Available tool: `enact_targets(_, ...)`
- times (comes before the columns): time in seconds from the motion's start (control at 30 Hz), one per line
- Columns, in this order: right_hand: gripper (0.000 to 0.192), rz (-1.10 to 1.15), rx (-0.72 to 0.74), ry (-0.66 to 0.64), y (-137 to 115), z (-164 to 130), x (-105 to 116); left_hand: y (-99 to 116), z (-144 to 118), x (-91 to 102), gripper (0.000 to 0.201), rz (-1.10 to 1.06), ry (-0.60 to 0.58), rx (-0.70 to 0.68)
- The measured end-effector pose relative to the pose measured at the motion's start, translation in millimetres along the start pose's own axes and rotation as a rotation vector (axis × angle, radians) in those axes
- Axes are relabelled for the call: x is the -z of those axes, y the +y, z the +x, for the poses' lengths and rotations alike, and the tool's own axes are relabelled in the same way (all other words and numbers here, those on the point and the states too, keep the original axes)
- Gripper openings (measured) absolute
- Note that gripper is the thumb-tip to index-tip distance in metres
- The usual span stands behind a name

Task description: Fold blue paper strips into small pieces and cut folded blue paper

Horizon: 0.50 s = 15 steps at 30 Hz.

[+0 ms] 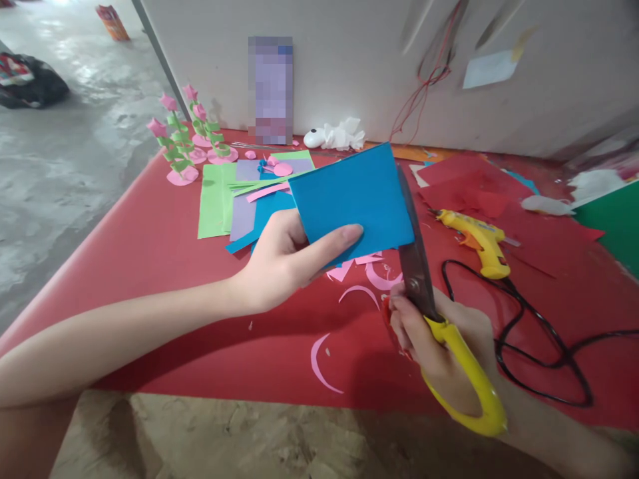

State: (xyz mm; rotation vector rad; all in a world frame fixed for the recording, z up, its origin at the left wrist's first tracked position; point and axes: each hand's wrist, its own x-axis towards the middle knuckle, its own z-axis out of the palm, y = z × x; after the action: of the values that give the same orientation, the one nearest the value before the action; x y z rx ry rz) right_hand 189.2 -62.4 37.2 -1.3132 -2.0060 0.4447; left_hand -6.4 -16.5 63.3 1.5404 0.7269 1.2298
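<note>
My left hand point(289, 259) pinches a folded blue paper point(349, 199) by its lower left part, thumb on top and fingers behind, above the table. In my right hand point(449, 339) is a pair of scissors point(417, 273) with one yellow handle showing and a bit of red at the other. The dark blades point up and lie along the right edge of the blue paper. Pink paper offcuts point(358, 293) lie on the table beneath. Behind my left hand are green paper sheets point(212, 206), along with purple and blue pieces and thin strips.
Pink and green paper flowers point(182, 143) stand at the back left of the red table point(190, 352). A yellow glue gun point(482, 243) lies right, its black cord point(544, 326) looping forward. Red paper point(474, 179) is behind it. A blurred-out upright object point(270, 93) leans on the wall.
</note>
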Motion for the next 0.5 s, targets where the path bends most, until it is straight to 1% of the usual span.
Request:
enact_targets(0.07,0.023,-0.006,-0.027,0.004,-3.4,0.2,1.0,-0.4,-0.4,-0.9,0.048,-0.006,0.005,-0.001)
enact_targets(0.2,0.023,0.009,-0.045,0.007,-5.1,0.3,0.9,-0.2,-0.5,-1.8,0.048,-0.006,0.01,-0.007)
enact_targets(0.3,0.023,0.078,-0.1,0.002,-3.6,-0.6,-0.6,0.7,-0.2,-1.7,0.048,-0.019,0.004,0.0)
enact_targets(0.4,0.023,0.198,-0.187,-0.059,-4.4,-2.4,-0.9,2.0,-0.3,-1.8,0.046,-0.034,0.011,0.039)
enact_targets(0.5,0.027,0.286,-0.238,-0.156,-6.9,-4.1,0.3,2.6,-0.5,-1.6,0.044,-0.047,0.023,0.059)
